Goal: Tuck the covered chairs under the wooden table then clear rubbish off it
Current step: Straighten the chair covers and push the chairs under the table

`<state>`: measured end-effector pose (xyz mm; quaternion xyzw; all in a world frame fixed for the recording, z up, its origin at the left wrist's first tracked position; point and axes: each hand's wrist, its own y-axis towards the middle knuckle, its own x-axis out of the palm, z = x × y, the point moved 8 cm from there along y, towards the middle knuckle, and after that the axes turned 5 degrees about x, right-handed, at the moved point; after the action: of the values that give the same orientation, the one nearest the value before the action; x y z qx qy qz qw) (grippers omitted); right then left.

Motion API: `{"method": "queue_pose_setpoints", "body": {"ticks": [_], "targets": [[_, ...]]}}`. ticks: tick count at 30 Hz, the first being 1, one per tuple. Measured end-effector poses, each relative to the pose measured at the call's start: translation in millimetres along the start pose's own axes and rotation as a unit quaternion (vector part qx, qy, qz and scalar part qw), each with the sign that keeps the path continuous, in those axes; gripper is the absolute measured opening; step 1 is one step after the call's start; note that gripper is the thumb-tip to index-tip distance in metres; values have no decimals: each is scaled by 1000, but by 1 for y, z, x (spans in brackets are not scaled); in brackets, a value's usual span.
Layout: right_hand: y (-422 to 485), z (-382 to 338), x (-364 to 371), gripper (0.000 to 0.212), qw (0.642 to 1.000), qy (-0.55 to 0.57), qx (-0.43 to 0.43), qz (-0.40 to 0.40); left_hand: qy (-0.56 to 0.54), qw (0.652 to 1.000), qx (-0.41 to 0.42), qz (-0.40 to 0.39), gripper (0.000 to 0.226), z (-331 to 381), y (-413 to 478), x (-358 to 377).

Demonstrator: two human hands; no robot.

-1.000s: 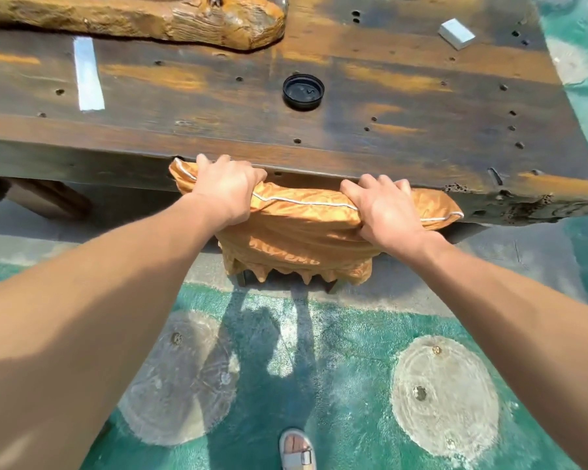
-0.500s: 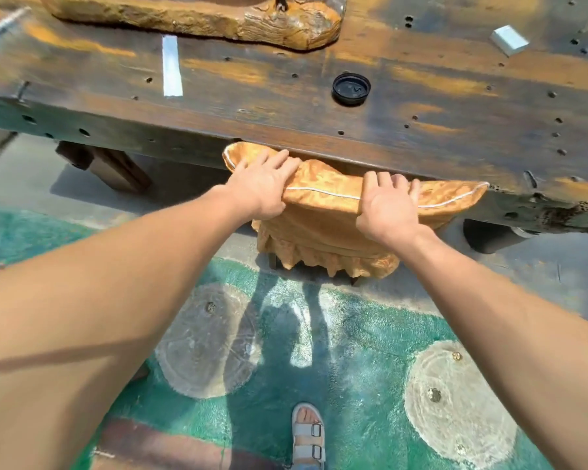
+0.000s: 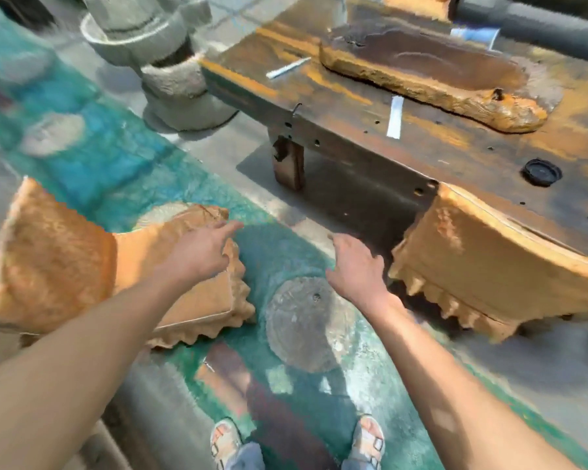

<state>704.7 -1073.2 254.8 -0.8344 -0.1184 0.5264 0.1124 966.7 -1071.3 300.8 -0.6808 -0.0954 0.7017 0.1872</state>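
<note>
Both hands spread, gripping nothing: left hand (image 3: 201,252) hovering over untucked chair (image 3: 65,266); right hand (image 3: 357,266) beside chair (image 3: 489,262) sitting under counter (image 3: 455,144) edge.

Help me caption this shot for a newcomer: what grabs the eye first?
Two orange covered chairs: one tucked under the wooden table at right, the other standing out on the green floor at left. Both bare hands are empty, the left hand over the loose chair, the right hand between them.

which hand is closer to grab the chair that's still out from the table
Left. The left hand is already over the loose chair, open; the right hand hangs empty between both chairs.
</note>
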Motion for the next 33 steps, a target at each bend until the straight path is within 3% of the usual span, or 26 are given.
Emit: {"method": "queue_pose_setpoints", "body": {"ticks": [6, 14, 22, 33], "targets": [[-51, -187, 78, 71, 999, -8, -24, -48, -10, 996, -82, 34, 76, -199, -106, -10], [-90, -340, 160, 72, 993, -7, -82, -81, -4, 986, -167, 18, 73, -361, -190, 10], [-106, -405, 193, 71, 985, 27, -141, -94, -54, 978, -201, -4, 76, -385, -224, 26], [-88, -433, 181, 69, 974, 49, -191, -115, -13, 974, -225, 15, 76, -373, -236, -14]]}}
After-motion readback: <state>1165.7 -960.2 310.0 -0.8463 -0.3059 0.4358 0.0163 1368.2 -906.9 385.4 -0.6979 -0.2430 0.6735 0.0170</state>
